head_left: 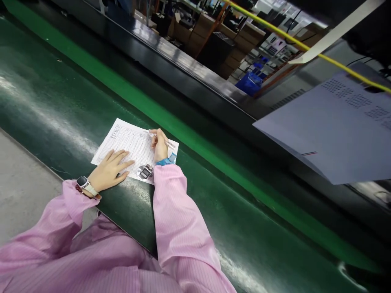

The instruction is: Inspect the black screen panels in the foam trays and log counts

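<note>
A printed form [122, 138] with a grid of rows and columns lies on the green bench. My left hand [111, 171] rests flat on its lower left part, fingers spread. Over the form's right side, my right hand [160, 146] is closed around a pen [170, 144] with a clear barrel. Its tip is hard to make out near the fingers. Between my hands, on the lower edge of the paper, sits a metal tally counter [145, 171]. I wear a watch on the left wrist and a blue band on the right one.
The green bench [61, 106] runs diagonally across the view, with a brighter green strip [134, 97] along it. At the right hangs a large sheet of paper [324, 130] below a yellow cable [275, 30]. Cardboard boxes and a blue bin [249, 83] stand beyond.
</note>
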The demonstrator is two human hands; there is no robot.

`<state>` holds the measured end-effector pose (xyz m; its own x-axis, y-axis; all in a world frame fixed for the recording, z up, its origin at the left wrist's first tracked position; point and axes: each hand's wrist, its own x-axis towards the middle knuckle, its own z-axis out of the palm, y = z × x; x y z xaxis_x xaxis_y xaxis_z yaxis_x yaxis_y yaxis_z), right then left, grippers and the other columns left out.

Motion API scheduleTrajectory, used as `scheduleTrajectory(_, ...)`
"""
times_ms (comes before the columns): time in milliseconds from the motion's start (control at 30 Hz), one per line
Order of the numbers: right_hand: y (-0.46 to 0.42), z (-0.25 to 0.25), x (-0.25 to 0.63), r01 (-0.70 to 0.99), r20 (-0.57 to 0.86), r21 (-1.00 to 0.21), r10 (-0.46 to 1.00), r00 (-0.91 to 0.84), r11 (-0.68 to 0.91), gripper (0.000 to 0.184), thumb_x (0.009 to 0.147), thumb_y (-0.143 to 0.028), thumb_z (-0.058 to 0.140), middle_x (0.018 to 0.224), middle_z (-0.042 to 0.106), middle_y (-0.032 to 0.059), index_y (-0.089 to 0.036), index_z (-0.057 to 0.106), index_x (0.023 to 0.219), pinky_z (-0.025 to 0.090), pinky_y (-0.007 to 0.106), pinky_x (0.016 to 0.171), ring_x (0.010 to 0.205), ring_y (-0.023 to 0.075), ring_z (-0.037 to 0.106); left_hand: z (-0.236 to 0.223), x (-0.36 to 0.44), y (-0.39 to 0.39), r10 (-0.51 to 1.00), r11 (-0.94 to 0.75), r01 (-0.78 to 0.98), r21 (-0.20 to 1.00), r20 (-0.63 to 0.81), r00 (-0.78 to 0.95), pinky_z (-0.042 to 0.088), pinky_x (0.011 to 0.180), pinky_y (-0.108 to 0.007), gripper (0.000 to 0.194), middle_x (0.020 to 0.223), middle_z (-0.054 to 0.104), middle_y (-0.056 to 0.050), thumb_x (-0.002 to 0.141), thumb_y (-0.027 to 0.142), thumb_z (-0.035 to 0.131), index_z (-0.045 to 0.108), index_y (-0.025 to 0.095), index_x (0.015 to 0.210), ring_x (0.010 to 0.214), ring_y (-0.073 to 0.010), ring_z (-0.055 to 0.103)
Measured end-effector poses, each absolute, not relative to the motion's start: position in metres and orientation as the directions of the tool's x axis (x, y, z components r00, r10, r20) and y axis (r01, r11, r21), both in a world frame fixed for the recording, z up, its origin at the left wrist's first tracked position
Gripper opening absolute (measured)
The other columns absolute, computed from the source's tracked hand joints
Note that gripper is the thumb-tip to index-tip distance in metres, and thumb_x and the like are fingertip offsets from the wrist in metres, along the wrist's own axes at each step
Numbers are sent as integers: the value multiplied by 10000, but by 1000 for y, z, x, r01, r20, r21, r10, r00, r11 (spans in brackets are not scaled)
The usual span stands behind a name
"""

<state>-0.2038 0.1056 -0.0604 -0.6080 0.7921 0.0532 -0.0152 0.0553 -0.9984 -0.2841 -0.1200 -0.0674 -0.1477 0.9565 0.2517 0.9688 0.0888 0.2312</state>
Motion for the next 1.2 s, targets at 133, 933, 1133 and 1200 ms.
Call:
scheduleTrajectory(133, 101, -59, -208, 28, 77, -992, 768, -636, 122, 321, 859, -499, 529, 852, 611, -9, -243, 564, 1049, 490, 250, 725, 780, 128, 586, -67, -282, -120, 953, 85, 972, 221, 268, -144, 384, 1226, -617, 441, 1538, 543, -135, 1014, 384, 448, 649, 282, 1394, 1464, -329, 480)
scheduleTrajectory(933, 89, -66, -212, 210, 107, -936, 797, -594, 282, 328, 881, -241, 587, 591, 352, -83, -214, 348, 659, 343, 245, 642, 587, 86, 383, -66, -283, -121, 938, 97, 963, 252, 300, -173, 433, 1200, -572, 446, 1491, 580, -130, 1006, 418, 445, 685, 250, 1343, 1410, -320, 521)
scheduleTrajectory(1133, 94, -73, -218, 171, 151, -940, 812, -564, 294, 362, 966, -431, 604, 632, 444, -71, -169, 499, 740, 403, 215, 607, 578, 64, 425, -68, -290, -117, 935, 104, 948, 301, 295, -196, 420, 1201, -606, 439, 1497, 573, -150, 985, 405, 490, 687, 227, 1335, 1416, -340, 516)
scheduleTrajectory(1200, 98, -70, -208, 150, 177, -942, 824, -539, 300, 372, 1014, -495, 503, 676, 504, -55, -159, 557, 863, 421, 214, 586, 570, 63, 458, -59, -285, -122, 918, 97, 931, 352, 330, -220, 422, 1192, -619, 422, 1465, 597, -173, 979, 379, 496, 709, 189, 1289, 1381, -341, 551)
